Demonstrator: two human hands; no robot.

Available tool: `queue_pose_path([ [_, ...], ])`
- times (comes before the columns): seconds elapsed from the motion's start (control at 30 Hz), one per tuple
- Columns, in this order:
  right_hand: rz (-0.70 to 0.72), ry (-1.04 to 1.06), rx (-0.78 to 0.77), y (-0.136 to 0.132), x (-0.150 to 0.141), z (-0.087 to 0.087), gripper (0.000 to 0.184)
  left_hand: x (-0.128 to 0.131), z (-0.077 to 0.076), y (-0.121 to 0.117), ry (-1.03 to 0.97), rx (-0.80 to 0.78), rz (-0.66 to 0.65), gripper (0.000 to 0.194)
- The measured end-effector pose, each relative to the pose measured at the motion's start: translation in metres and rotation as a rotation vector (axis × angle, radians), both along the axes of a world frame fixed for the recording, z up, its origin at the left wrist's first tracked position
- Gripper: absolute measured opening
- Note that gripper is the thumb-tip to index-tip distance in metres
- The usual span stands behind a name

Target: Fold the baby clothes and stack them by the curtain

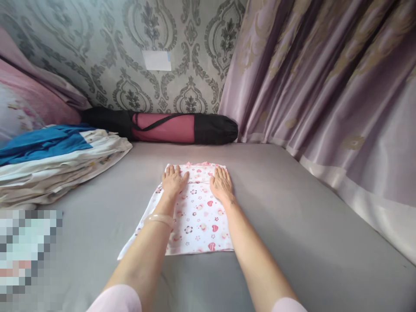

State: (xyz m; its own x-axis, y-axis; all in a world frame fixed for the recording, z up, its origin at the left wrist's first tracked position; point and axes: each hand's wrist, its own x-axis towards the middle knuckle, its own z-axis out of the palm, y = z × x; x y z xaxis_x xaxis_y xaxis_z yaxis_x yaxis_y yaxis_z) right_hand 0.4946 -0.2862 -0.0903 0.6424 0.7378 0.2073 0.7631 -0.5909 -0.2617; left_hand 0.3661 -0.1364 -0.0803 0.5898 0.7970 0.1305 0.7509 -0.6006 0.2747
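Observation:
A white garment (198, 216) printed with pink hearts and small flowers lies spread on the grey bed sheet (292, 216). Its far end is folded over into a band, with a bit of pink trim showing at the top edge. My left hand (173, 180) rests flat on the far left corner of that band, fingers stretched forward and thumb apart. On the far right corner my right hand (222, 184) presses flat in the same way. Neither hand grips the cloth. The garment's left side slants out beyond my left forearm, which covers part of it.
Stacked clothes (65, 160), blue on top of white and beige, lie at the left. A pink and black rolled bag (165, 128) lies along the patterned wall. Mauve curtains (292, 78) hang at the right. A blurred-out patch (26, 255) covers something at lower left.

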Motion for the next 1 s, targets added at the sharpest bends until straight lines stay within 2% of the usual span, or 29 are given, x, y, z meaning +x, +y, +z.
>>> queue_pose_path([
  [0.13, -0.071, 0.052, -0.014, -0.002, 0.001, 0.001, 0.059, -0.005, -0.004, 0.003, -0.025, 0.04, -0.034, 0.062],
  [0.27, -0.103, 0.13, -0.083, -0.002, 0.002, 0.007, 0.06, -0.008, -0.008, 0.013, -0.033, -0.003, -0.086, 0.055],
  [0.4, -0.064, 0.312, -0.167, -0.001, 0.014, 0.023, 0.066, -0.013, -0.003, 0.036, -0.031, -0.098, -0.224, 0.044],
  [0.53, 0.032, 0.431, -0.186, -0.007, 0.036, 0.044, 0.064, -0.022, 0.009, 0.065, -0.032, -0.121, -0.312, 0.04],
  [0.63, 0.044, 0.4, -0.137, -0.011, 0.042, 0.05, 0.066, -0.029, 0.016, 0.076, -0.064, -0.064, -0.329, 0.046],
  [0.7, 0.057, 0.327, -0.13, -0.008, 0.038, 0.048, 0.067, -0.029, 0.016, 0.074, -0.07, -0.021, -0.366, 0.046],
  [0.87, 0.227, 0.029, -0.186, 0.014, 0.024, 0.036, 0.063, -0.015, 0.003, 0.056, 0.002, 0.046, -0.507, 0.051],
  [1.0, 0.296, -0.018, -0.232, 0.025, 0.024, 0.022, 0.059, -0.013, -0.008, 0.051, 0.112, 0.103, -0.516, 0.057],
])
